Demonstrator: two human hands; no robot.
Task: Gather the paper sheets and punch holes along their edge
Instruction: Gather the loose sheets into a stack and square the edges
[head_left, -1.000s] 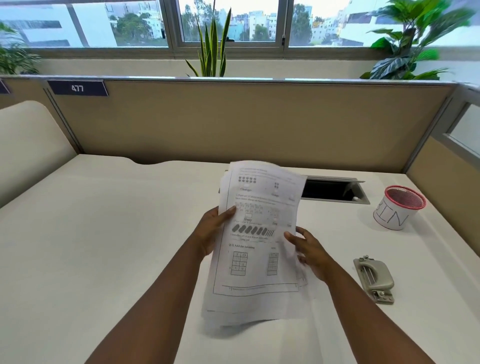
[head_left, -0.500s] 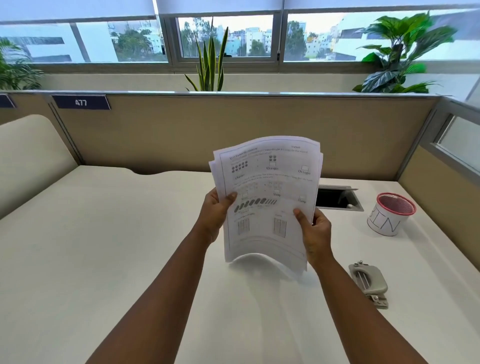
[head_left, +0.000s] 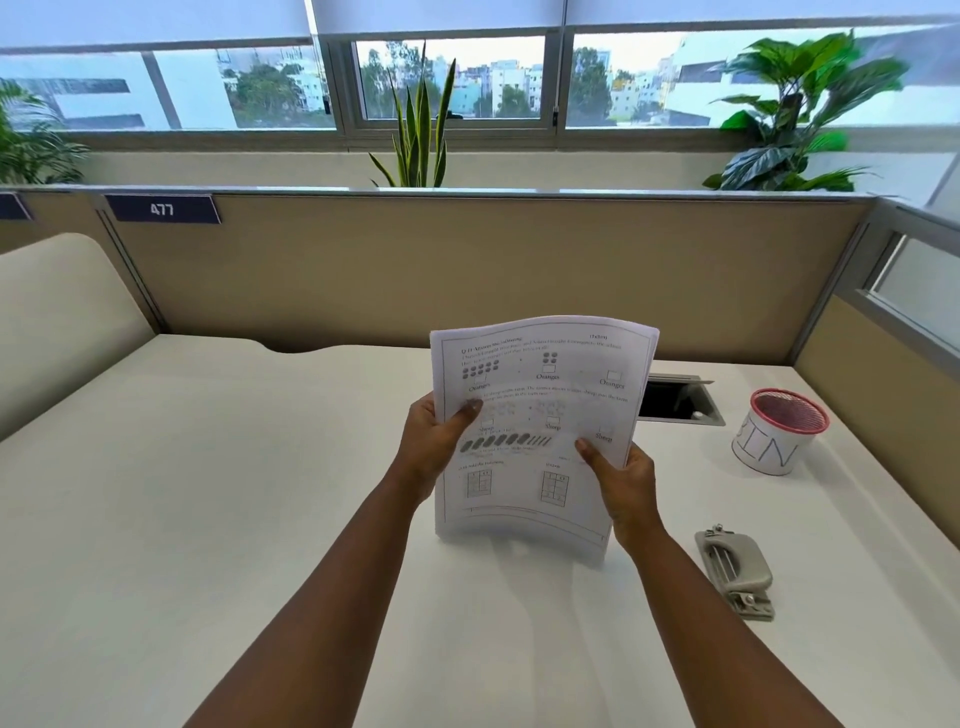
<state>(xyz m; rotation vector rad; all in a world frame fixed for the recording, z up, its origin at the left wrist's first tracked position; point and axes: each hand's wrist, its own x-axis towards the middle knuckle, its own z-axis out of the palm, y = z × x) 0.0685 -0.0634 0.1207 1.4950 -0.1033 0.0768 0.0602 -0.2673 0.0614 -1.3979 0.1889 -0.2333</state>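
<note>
While both hands grip it by its side edges, a stack of printed paper sheets stands nearly upright above the middle of a white desk, its bottom edge bowed and close to the desktop; whether it touches the surface cannot be told. The top sheet is a worksheet with rows of small pictures, boxes and grids. The left hand clasps the left edge, thumb pressed on the printed face and fingers hidden behind the stack. The right hand clasps the right edge lower down, thumb likewise on the front. Both bare forearms reach in from the bottom of the view.

A grey hole punch lies flat on the desk to the right of the right wrist, apart from the papers. Farther back on the right stands a white cup with a red mesh rim. Between it and the sheets, a cable hatch sits open in the desktop. A tan partition bearing a label numbered 477 backs the desk, with potted plants and windows beyond.
</note>
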